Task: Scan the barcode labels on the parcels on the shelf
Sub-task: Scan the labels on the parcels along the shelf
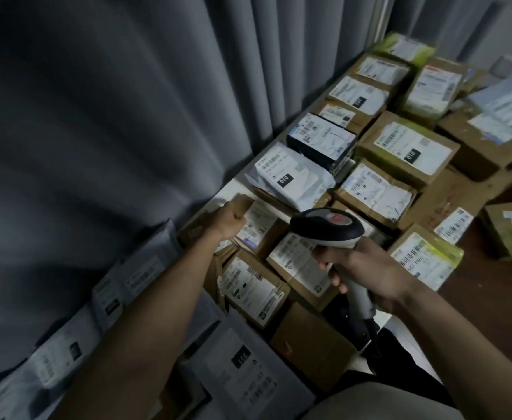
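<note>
My right hand (367, 268) grips the handle of a grey and black barcode scanner (327, 227), whose head points out over the parcels. My left hand (229, 221) is curled and rests against the near edge of a small cardboard parcel (257, 228) with a white label. Just under the scanner lies another brown parcel (300, 268) with a barcode label. A white poly bag marked 010 (291, 177) and a black box (321, 140) lie farther back. Whether my left fingers hold the parcel is hidden.
Several labelled cardboard boxes (406, 147) cover the surface to the far right corner. Grey curtains (112, 116) hang along the left. Grey poly mailers (242, 368) lie near my left forearm. A dark brown surface (491, 283) shows at right.
</note>
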